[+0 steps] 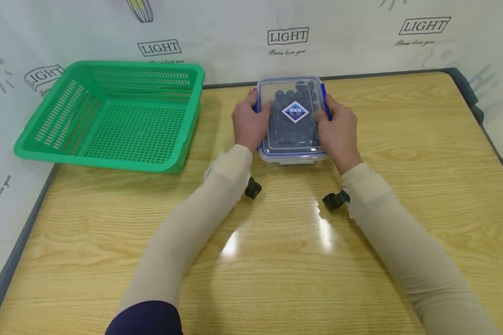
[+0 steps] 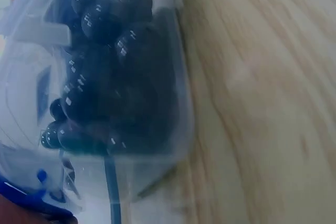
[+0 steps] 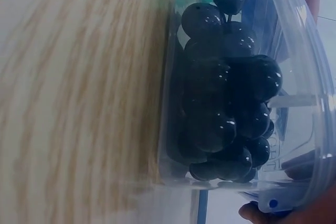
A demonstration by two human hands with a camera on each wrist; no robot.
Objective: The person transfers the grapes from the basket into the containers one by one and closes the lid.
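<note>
A clear plastic food container [image 1: 293,132] stands toward the back of the table, its lid on. It bears a blue diamond label [image 1: 295,112] and blue side clips [image 1: 326,100]. Dark grapes [image 3: 210,129] fill much of it, and their glossy skins show through the wall in both wrist views. My left hand [image 1: 251,122] grips its left side, thumb over the lid's edge. Opposite, my right hand [image 1: 339,132] holds the right side at the blue clip, its thumb also on the lid. The fingers beneath are partly hidden by the hands.
A green slotted plastic basket [image 1: 167,164] stands at the back left of the wood-grain table [image 1: 276,279]. Behind the table's dark back edge hangs a white printed curtain [image 1: 234,42]. Small black wrist cameras [image 1: 253,188] stick out from both sleeves.
</note>
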